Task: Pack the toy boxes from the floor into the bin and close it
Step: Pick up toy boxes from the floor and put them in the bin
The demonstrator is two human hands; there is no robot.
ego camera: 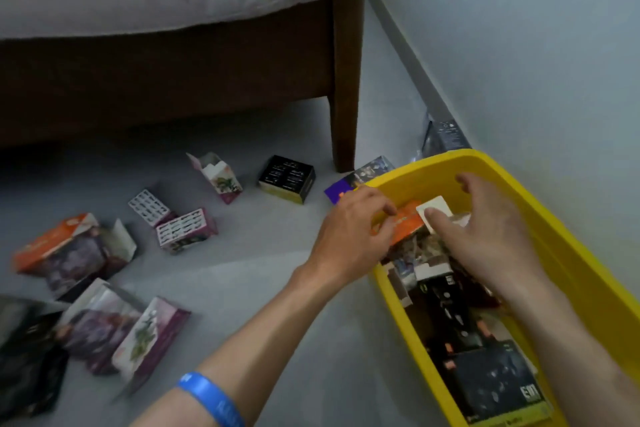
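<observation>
Both forearms reached forward from the lower edge of the view and met over the far end of the yellow bin (398, 291). The left hand (349, 232), with a blue wristband (211, 399) on its forearm, was curled with fingers pinching the near end of an orange box (407, 224). The right hand (485, 229) came in from the right over the bin, thumb pressed on the white flap (437, 208) of the same box and the other fingers bent round its far side; so both hands were grasping this one box, held just inside the bin above the boxes already packed. The box's underside and far end were hidden by the hands, and its print was blurred. Its long axis seemed to run roughly left to right, white flap end toward the right hand, slightly tilted. The bin was open, its long axis running from the bed leg (346, 80) toward the viewer, its near end cut off by the frame; its contents were dark and hard to tell apart. On the floor (277, 270) to the left lay more boxes: a black box (286, 178) near the bed leg, an opened pink box (221, 177) standing, two pink-and-white boxes (173, 222) touching, and an orange-topped box (62, 250). A purple box (337, 192) lay partly hidden behind the bin rim.
</observation>
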